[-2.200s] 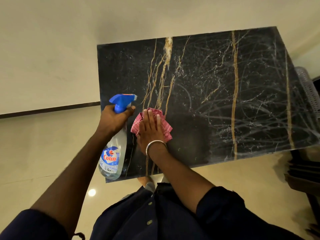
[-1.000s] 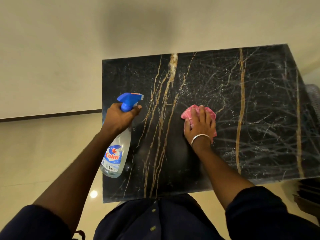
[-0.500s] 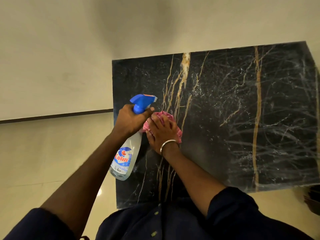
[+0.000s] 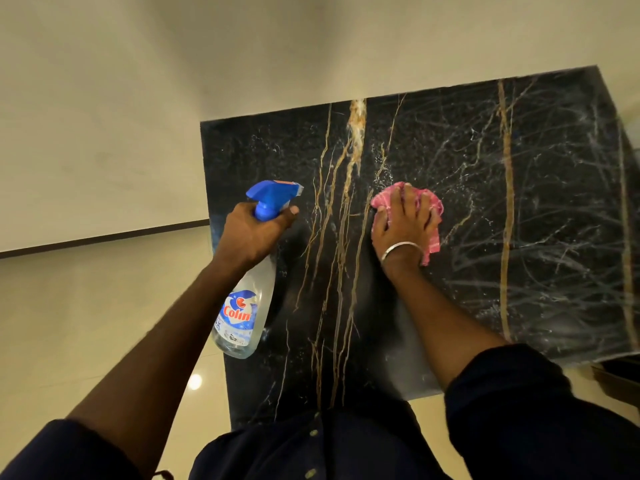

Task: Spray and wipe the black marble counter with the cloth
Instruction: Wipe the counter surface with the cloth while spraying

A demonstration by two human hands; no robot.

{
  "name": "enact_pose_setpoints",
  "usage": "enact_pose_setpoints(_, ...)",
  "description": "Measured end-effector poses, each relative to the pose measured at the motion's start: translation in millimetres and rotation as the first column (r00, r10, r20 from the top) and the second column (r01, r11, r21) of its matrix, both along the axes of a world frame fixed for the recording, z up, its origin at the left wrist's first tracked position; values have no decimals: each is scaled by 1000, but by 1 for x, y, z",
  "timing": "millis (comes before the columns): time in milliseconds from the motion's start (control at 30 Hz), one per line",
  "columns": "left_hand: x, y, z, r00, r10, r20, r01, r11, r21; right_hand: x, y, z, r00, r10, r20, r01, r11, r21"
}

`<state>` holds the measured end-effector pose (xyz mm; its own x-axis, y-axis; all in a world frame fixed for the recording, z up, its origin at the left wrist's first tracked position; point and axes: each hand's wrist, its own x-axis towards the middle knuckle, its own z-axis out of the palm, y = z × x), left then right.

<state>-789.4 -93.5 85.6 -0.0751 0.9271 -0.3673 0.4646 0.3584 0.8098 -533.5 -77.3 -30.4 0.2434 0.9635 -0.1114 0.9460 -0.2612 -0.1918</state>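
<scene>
Nearest the body, the spray bottle (image 4: 242,313) hangs tilted at the table's left edge, its clear body down toward the floor (image 4: 69,323) and its blue nozzle aimed out across the stone. It is probably held ready for another squirt while out of the wiping path. The left hand (image 4: 252,233) is wrapped around its neck, fingers curled tight. Just beyond and to the right, the right hand (image 4: 405,223) lies palm-down, fingers spread and nearly straight, pressing the bunched pink cloth (image 4: 433,237) onto the black marble table (image 4: 519,202), a flat hold that suits sliding. Farther out, white droplets speckle the surface toward the wall (image 4: 311,46), apparently unwiped.
</scene>
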Motion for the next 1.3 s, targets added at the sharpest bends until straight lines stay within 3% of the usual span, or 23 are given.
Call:
enact_pose_setpoints(200,7,3,0,999,26,-37,-26,1000,1,-126,-11,6,921,386,-52,-389,919,-62)
enact_pose_setpoints(267,6,5,0,998,39,-56,-39,999,4,-133,-11,6,901,428,-72,-432,900,-58)
enact_pose_setpoints(400,0,11,0,999,48,-25,-49,999,-11,-94,3,-2,916,401,-3,-401,916,12)
enact_pose_setpoints(633,-6,16,1,1000,11,3,-11,1000,-11,21,51,-2,997,-8,73,3,997,77)
enact_pose_setpoints(800,-12,15,-4,1000,8,24,-8,1000,-11,7,55,0,981,-175,86,168,982,82)
enact_pose_setpoints(933,-8,15,-8,998,36,48,-35,999,-17,-54,38,4,997,45,62,-48,997,54)
enact_pose_setpoints(1100,3,25,-10,997,80,24,-80,997,-12,-115,25,-1,939,343,36,-342,939,-26)
enact_pose_setpoints(1200,8,34,-9,994,106,27,-107,993,42,-94,36,-1,930,367,35,-368,930,20)
enact_pose_setpoints(1300,12,46,-7,989,132,59,-135,989,60,-48,59,-1,973,230,31,-232,970,68)
